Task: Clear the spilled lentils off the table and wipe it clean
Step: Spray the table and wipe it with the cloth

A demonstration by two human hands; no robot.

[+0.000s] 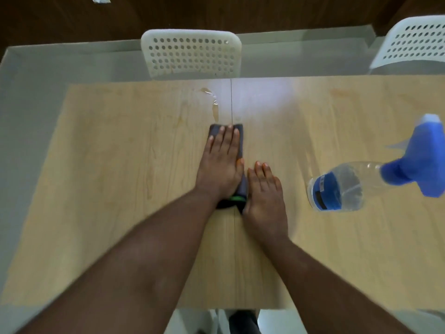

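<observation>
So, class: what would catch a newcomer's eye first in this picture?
Mid-table, the left hand presses flat on a dark cloth, with the right hand flat beside it. A streak of liquid glistens just beyond the cloth. To the right stands a clear spray bottle with a blue trigger.

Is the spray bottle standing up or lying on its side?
Standing upright. The spray bottle rests on its base on the table, right of both hands, and its blue trigger head rises toward the camera.

A white perforated chair (191, 53) sits tucked at the worktop's (108, 165) far edge, and a second white chair (414, 43) stands off the far right corner. Pale grey floor (36, 75) surrounds them, a dark wood wall (216, 13) behind, and glare brightens the light wood.
</observation>
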